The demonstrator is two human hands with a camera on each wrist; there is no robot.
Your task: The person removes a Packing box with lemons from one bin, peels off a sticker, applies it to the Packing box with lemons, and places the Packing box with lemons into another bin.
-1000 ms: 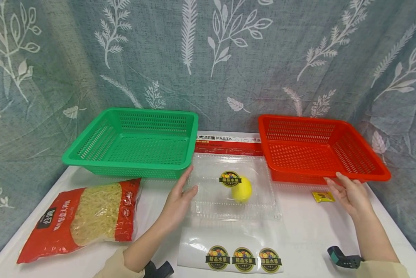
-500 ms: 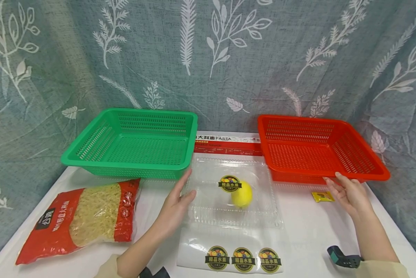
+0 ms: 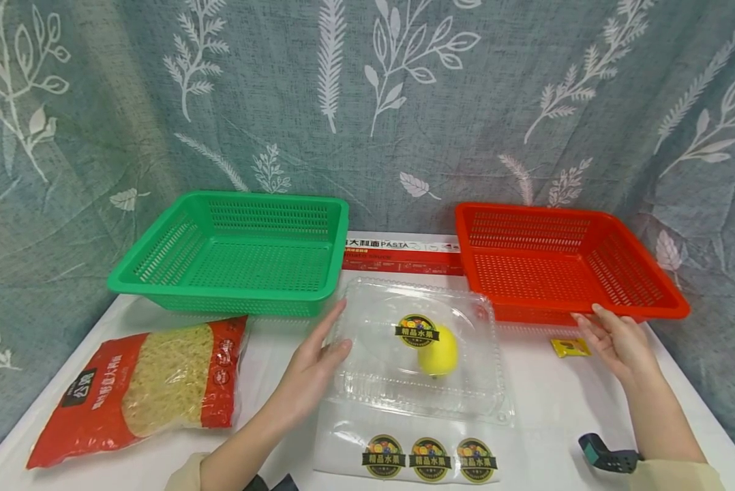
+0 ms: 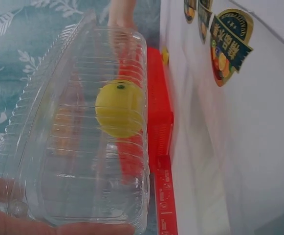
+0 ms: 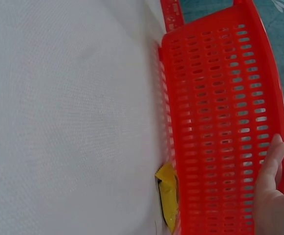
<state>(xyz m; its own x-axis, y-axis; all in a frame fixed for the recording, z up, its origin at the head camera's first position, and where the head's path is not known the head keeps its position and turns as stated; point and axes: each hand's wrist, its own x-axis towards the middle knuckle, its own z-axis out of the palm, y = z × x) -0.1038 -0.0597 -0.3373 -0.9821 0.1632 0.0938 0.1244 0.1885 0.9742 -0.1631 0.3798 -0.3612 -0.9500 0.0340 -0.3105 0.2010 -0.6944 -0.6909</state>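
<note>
My left hand [image 3: 309, 372] grips the left edge of a clear plastic clamshell container [image 3: 373, 351], with the thumb on the near face in the left wrist view. Inside sits a yellow fruit [image 4: 120, 110] with a small green stem spot. A black and gold round sticker [image 3: 417, 331] is on the lid. The container is raised off the table and tilted, overlapping the sticker sheet in the head view. My right hand [image 3: 619, 348] pinches the front rim of the red basket [image 5: 220, 127], which stands at the back right.
A green basket [image 3: 232, 294] stands at the back left. Before it lies a red bag of pasta [image 3: 171, 382]. A red pasta box [image 3: 404, 261] lies between the baskets. A sheet of stickers [image 3: 343, 440] lies in front; a small yellow packet [image 3: 570, 348] sits below the red basket.
The container has come up and toward me, then shifted right and tilted, with my left hand on it. The yellow fruit has moved along inside. My right hand and both baskets stay put.
</note>
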